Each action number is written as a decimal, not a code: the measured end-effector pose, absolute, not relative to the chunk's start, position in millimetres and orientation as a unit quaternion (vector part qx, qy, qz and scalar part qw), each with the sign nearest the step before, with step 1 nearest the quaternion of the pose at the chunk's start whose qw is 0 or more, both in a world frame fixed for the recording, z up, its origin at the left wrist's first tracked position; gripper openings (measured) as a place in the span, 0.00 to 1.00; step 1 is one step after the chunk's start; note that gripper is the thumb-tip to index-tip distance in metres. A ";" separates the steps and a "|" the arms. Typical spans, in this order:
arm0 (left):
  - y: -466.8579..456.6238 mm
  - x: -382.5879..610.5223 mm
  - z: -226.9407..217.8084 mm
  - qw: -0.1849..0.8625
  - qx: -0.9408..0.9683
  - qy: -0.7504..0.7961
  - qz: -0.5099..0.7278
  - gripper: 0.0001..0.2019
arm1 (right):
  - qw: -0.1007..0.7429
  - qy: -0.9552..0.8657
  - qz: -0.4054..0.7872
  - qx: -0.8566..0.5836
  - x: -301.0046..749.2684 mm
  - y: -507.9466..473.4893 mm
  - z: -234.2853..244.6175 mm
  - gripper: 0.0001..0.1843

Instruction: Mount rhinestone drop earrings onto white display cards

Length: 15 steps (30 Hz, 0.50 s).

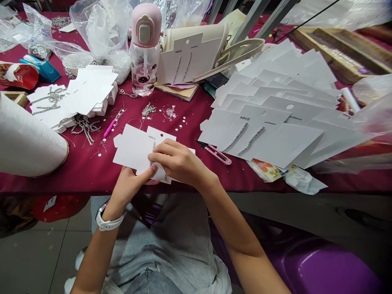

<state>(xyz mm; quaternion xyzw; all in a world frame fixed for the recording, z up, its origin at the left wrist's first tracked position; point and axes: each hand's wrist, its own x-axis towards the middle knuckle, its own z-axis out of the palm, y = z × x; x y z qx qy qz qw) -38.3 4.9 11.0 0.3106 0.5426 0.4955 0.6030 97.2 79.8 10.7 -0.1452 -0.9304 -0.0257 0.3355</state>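
Note:
A white earring card (130, 145) marked MNG lies tilted at the table's near edge. My left hand (131, 183) grips its lower edge, thumb on top and fingers underneath. Over the card's front, my right hand (177, 161) has its fingers bent and pinched at a silver earring chain (154, 145), mostly covering it. The lower end of a second chain (165, 177) shows below my right hand. To the left lies a pink seam ripper (110, 127), and on the right are pink thread snips (214, 152).
Finished earring cards (260, 134) are piled at right. Blank cards (92, 87) with loose chains (85, 128) are stacked at left, near a large white thread cone (27, 139). A pink-lidded bottle (146, 49) stands behind, beside a propped sample card (186, 61). Wooden trays (330, 53) sit far right.

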 end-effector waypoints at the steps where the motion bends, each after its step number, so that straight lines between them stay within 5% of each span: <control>1: 4.9 -38.4 11.0 0.604 0.310 0.542 0.496 0.24 | 0.329 -0.933 -0.026 -0.144 97.6 79.8 12.0 0.12; 15: 4.7 -41.3 2.8 0.597 0.329 0.526 0.508 0.20 | 0.231 -0.960 0.012 -0.160 93.7 79.9 22.8 0.10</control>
